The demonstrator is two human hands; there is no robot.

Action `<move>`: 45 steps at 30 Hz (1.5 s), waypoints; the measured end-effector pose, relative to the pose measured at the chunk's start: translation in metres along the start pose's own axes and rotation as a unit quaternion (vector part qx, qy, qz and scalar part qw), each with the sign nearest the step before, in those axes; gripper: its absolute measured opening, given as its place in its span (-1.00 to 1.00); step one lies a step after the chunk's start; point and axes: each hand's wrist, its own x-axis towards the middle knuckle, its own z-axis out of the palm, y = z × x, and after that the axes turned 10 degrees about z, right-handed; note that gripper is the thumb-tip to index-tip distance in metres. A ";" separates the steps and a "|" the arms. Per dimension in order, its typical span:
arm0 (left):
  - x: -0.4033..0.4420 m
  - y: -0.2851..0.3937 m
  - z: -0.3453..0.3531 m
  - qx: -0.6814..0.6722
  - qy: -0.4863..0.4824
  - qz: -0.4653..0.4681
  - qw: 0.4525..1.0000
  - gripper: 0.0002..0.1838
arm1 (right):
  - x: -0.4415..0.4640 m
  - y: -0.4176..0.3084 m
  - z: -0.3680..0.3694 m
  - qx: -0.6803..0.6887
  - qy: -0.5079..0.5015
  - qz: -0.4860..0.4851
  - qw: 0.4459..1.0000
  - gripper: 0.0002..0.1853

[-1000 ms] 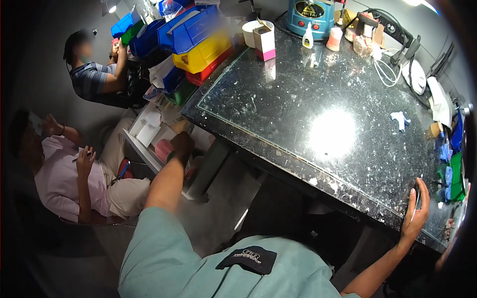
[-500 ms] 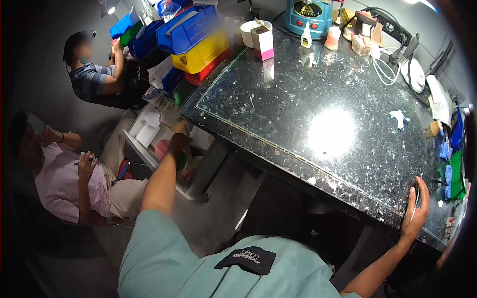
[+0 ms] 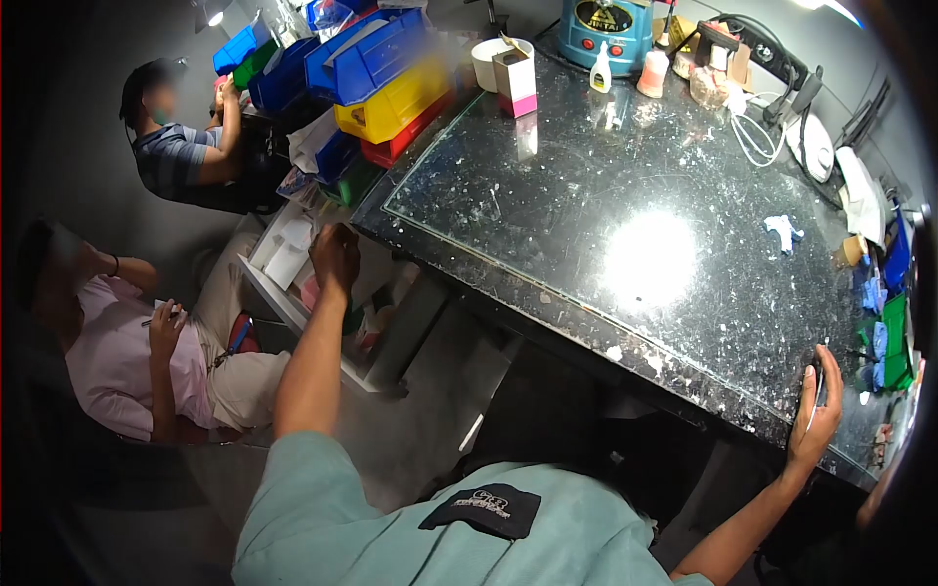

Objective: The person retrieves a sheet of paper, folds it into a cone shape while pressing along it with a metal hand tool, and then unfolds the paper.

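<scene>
Over the open drawer (image 3: 283,305) at the left, my left hand (image 3: 335,258) is closed with its fingers curled; whatever it may hold is hidden. White papers or packets (image 3: 286,264) and a pink item (image 3: 310,292) lie in the drawer beside and below it. On the right, my right hand (image 3: 819,410) rests at the front edge of the black table (image 3: 547,215), with a thin light-coloured tool (image 3: 813,412) held between thumb and fingers. A crumpled white-and-blue piece (image 3: 783,233) lies on the tabletop beyond it.
Stacked blue, yellow (image 3: 391,103) and red bins stand at the table's left. A white-and-pink box (image 3: 516,86), a small bottle (image 3: 600,70) and a blue machine (image 3: 606,34) line the back. Cables (image 3: 762,137) lie at back right. Two people (image 3: 137,361) sit at the left.
My left hand has lifted and moved up and slightly left within the drawer area, its fingers now drawn together. The right hand has barely moved.
</scene>
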 end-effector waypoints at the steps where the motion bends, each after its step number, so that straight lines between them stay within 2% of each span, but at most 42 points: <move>1: 0.005 0.019 -0.015 -0.021 0.038 -0.029 0.999 -0.90 | 0.000 0.001 0.000 0.001 0.002 0.003 1.000 -0.64; 6: 0.015 0.027 -0.058 -0.083 0.087 -0.087 0.989 -0.95 | -0.001 -0.002 0.001 0.004 0.000 0.014 1.000 -0.64; 8: 0.018 0.016 -0.061 -0.090 0.143 -0.105 0.980 -0.92 | 0.002 0.000 0.004 0.011 -0.001 0.006 1.000 -0.64; 9: 0.018 0.006 -0.062 -0.125 0.139 -0.179 0.966 -0.90 | 0.001 0.002 0.002 0.010 -0.003 0.006 1.000 -0.63; 11: 0.007 -0.032 -0.063 -0.061 0.180 -0.182 0.965 -0.87 | 0.000 0.003 0.001 0.001 -0.002 0.000 1.000 -0.63; 12: 0.013 -0.016 -0.082 -0.068 0.180 -0.234 0.953 -0.88 | 0.000 0.003 0.001 -0.001 0.001 -0.003 1.000 -0.63; 15: 0.027 0.002 -0.094 -0.113 0.177 -0.132 0.969 -0.88 | 0.000 -0.001 0.000 -0.008 -0.002 0.001 1.000 -0.63; 16: 0.030 -0.007 -0.092 -0.073 0.144 -0.130 0.978 -0.89 | 0.002 0.000 0.002 0.002 -0.004 -0.005 1.000 -0.64; 19: 0.037 -0.012 -0.087 -0.064 0.186 -0.164 0.967 -0.90 | 0.003 0.006 0.004 0.018 -0.002 -0.015 1.000 -0.65; 20: 0.038 -0.005 -0.083 -0.102 0.170 -0.103 0.975 -0.92 | 0.003 0.007 0.004 0.011 0.003 -0.015 1.000 -0.65; 23: 0.037 0.007 -0.081 -0.123 0.165 -0.044 0.978 -0.94 | 0.004 0.003 0.005 0.006 0.001 -0.022 1.000 -0.65; 24: 0.034 0.001 -0.073 -0.118 0.178 -0.059 0.975 -0.90 | 0.005 0.005 0.005 0.000 0.002 -0.024 1.000 -0.64; 25: 0.025 -0.012 -0.063 -0.124 0.136 -0.074 0.980 -0.90 | 0.004 0.008 0.000 -0.014 -0.004 -0.025 1.000 -0.64; 26: 0.027 0.003 -0.074 -0.164 0.140 -0.076 0.974 -0.92 | 0.001 -0.005 -0.002 0.005 0.002 0.001 1.000 -0.63; 27: 0.030 -0.004 -0.073 -0.120 0.159 -0.022 0.980 -0.92 | 0.001 -0.007 -0.001 0.034 0.013 0.014 0.999 -0.61; 29: 0.017 -0.013 -0.067 -0.149 0.149 -0.098 0.973 -0.88 | 0.001 -0.007 0.005 0.156 0.084 0.000 0.984 -0.50; 32: 0.017 -0.009 -0.063 -0.204 0.154 -0.085 0.963 -0.87 | -0.002 -0.015 -0.008 0.214 0.053 -0.001 0.975 -0.39; 33: 0.013 -0.001 -0.065 -0.215 0.159 -0.101 0.958 -0.87 | 0.003 -0.039 -0.004 0.243 0.033 0.003 0.970 -0.39; 34: 0.011 0.004 -0.068 -0.218 0.157 -0.096 0.958 -0.87 | 0.013 -0.065 0.001 0.207 -0.017 -0.103 0.973 -0.40; 36: 0.029 0.010 -0.072 -0.224 0.155 -0.075 0.959 -0.88 | 0.030 -0.149 0.012 0.198 -0.143 -0.147 0.959 -0.59; 37: 0.038 0.018 -0.076 -0.226 0.146 -0.061 0.961 -0.88 | 0.045 -0.175 0.034 0.168 -0.142 -0.257 0.941 -0.66; 39: 0.051 0.032 -0.092 -0.227 0.138 -0.037 0.963 -0.88 | 0.072 -0.239 0.084 0.182 -0.147 -0.331 0.914 -0.56; 40: 0.057 0.033 -0.107 -0.190 0.164 -0.024 0.968 -0.88 | 0.088 -0.276 0.108 0.139 -0.163 -0.297 0.930 -0.44; 41: 0.058 0.015 -0.103 -0.219 0.244 -0.038 0.944 -0.82 | 0.099 -0.316 0.121 0.118 -0.160 -0.305 0.931 -0.29; 42: 0.055 0.012 -0.115 -0.264 0.262 -0.126 0.920 -0.80 | 0.109 -0.346 0.138 0.141 -0.123 -0.346 0.920 -0.20; 43: 0.051 0.010 -0.128 -0.306 0.279 -0.211 0.885 -0.77 | 0.125 -0.371 0.177 0.176 -0.092 -0.319 0.927 -0.10; 44: 0.043 0.005 -0.132 -0.383 0.336 -0.254 0.822 -0.75 | 0.131 -0.393 0.192 0.158 -0.091 -0.291 0.939 -0.07; 45: 0.031 -0.001 -0.132 -0.453 0.390 -0.293 0.746 -0.72 | 0.138 -0.410 0.208 0.121 -0.109 -0.267 0.950 -0.21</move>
